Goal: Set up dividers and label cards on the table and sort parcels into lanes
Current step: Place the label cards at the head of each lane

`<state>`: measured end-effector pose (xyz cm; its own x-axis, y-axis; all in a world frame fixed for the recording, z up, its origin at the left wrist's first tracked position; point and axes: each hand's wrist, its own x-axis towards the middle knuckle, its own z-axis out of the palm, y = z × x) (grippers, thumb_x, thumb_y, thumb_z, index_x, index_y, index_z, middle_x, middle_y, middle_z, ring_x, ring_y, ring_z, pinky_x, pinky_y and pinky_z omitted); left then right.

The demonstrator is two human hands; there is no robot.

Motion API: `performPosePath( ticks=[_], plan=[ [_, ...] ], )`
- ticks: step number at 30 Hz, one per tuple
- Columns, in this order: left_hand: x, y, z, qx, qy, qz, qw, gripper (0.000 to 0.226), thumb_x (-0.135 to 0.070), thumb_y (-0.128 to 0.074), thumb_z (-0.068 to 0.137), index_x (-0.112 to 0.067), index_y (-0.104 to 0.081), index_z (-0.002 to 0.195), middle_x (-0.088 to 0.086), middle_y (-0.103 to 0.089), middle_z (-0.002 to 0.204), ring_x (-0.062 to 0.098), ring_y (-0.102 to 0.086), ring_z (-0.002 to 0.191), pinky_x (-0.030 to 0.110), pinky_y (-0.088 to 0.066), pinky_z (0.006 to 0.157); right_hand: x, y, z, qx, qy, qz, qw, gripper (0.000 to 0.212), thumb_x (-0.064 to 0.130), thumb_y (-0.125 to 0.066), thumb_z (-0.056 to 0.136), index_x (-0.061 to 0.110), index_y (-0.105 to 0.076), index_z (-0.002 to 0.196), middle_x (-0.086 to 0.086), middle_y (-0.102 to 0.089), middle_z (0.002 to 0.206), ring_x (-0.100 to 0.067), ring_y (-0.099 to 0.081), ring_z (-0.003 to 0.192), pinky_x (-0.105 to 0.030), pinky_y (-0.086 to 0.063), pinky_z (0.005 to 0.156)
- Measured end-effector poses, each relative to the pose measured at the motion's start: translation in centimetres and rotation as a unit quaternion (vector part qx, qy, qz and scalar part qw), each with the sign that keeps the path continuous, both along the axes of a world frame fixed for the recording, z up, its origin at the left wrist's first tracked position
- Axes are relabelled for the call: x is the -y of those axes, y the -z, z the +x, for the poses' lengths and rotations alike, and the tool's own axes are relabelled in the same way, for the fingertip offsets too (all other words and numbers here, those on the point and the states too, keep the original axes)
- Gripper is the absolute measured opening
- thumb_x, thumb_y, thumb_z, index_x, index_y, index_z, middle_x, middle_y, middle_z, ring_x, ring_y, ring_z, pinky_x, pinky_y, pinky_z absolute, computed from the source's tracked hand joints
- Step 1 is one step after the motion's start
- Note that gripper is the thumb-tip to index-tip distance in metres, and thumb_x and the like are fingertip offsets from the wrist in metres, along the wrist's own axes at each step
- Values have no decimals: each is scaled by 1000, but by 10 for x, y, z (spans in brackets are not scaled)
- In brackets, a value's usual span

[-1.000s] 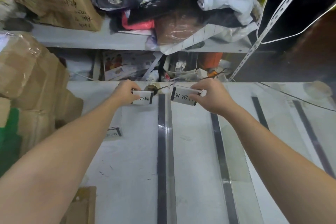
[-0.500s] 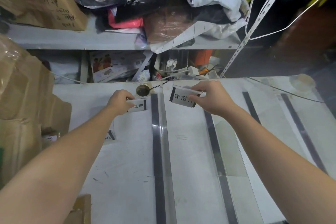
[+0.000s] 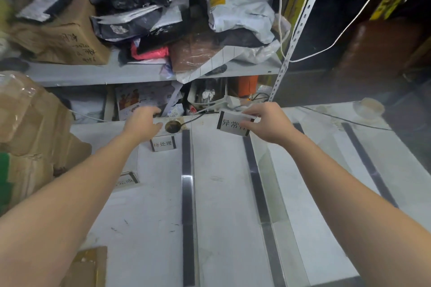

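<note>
A white counter (image 3: 221, 228) runs away from the viewer toward a steel shelf (image 3: 98, 74) piled with bagged parcels (image 3: 238, 11), and clear dividers on dark base strips cut it into lengthwise lanes. The right hand (image 3: 268, 123) has its fingers (image 3: 254, 110) and thumb pinching the right end of a label card (image 3: 232, 124), so the card sticks out to the left of them with its long axis across the lane and its printed face toward the viewer. It hangs over the far end of the lane between the left divider (image 3: 187, 193) and the middle divider (image 3: 258, 189); whether its lower edge touches the counter cannot be told. That lane looks open below it, so a short drop should seat it. The left hand (image 3: 144, 123) holds nothing, its fingers loosely curled, just beyond a standing card (image 3: 163, 144) in the next lane to the left and apparently clear of it. Tight spots are a cable hole (image 3: 173, 126) beside the left divider's far end, and the middle divider's end close under the right wrist. A third card (image 3: 127, 180) stands nearer, beside the left forearm.
</note>
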<state>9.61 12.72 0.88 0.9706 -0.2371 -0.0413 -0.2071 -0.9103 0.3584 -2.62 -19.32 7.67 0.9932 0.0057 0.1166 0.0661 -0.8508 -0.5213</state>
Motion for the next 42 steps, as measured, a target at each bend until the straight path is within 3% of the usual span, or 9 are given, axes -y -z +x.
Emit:
performPosePath(
  ticks=[4,7,13,19,23,26,29,35,42],
  plan=[
    [49,-42,-32,49,2,-7,999,28,-21,-69,86,-9,-67,111,11,-66,110,33,-59,103,46,-52,84,42,-10,-21,-2,-20,3,1000,16,18,-74,85,15,-78,100,-3,-74,105,-24,-64,96,-41,-52,86],
    [98,-67,-63,69,13,16,997,29,-23,-68,83,-9,-67,109,12,-64,104,37,-59,101,45,-50,82,86,-16,-45,14,-27,0,1000,23,18,-75,84,13,-77,106,-3,-73,112,-18,-63,97,-32,-51,86],
    [214,-95,-126,79,10,56,995,41,-34,-66,85,-14,-63,121,11,-63,120,35,-57,113,44,-49,91,193,-28,-99,14,-9,-15,1000,22,20,-76,84,15,-78,105,-3,-75,105,-19,-65,94,-33,-52,83],
    [302,-98,-160,50,28,88,994,48,-35,-63,83,-20,-60,129,8,-61,125,32,-56,115,42,-49,90,291,-34,-138,-14,33,-32,999,25,21,-73,87,15,-76,111,-6,-73,109,-23,-62,98,-32,-49,80],
    [342,-93,-159,42,53,85,994,42,-34,-64,83,-16,-62,121,9,-63,120,32,-56,113,44,-51,88,336,-30,-150,-21,41,-44,998,23,20,-74,87,15,-76,109,-4,-74,109,-15,-58,88,-26,-42,74],
    [363,-83,-149,40,70,72,994,46,-36,-65,85,-16,-61,126,9,-63,123,32,-57,114,43,-52,86,361,-23,-152,-31,52,-50,997,17,16,-73,87,13,-77,103,-3,-74,98,-13,-53,81,-23,-35,65],
    [380,-69,-137,42,83,73,993,47,-39,-65,85,-15,-61,125,10,-65,119,32,-59,109,42,-52,82,375,-8,-147,-52,69,-52,995,15,14,-73,87,11,-77,101,-3,-73,95,-19,-59,86,-26,-38,70],
    [406,-49,-120,22,70,67,995,48,-40,-65,87,-14,-59,126,10,-63,124,32,-57,114,45,-51,88,392,35,-125,-95,83,-52,991,27,17,-75,86,9,-74,111,-7,-72,111,-21,-60,95,-22,-35,77],
    [414,-38,-116,-19,28,81,996,56,-39,-64,89,-18,-52,139,8,-57,136,30,-53,124,47,-48,98,403,76,-101,-123,45,-5,991,14,16,-74,83,17,-78,97,7,-65,76,-7,-55,69,-19,-37,59]
  ],
)
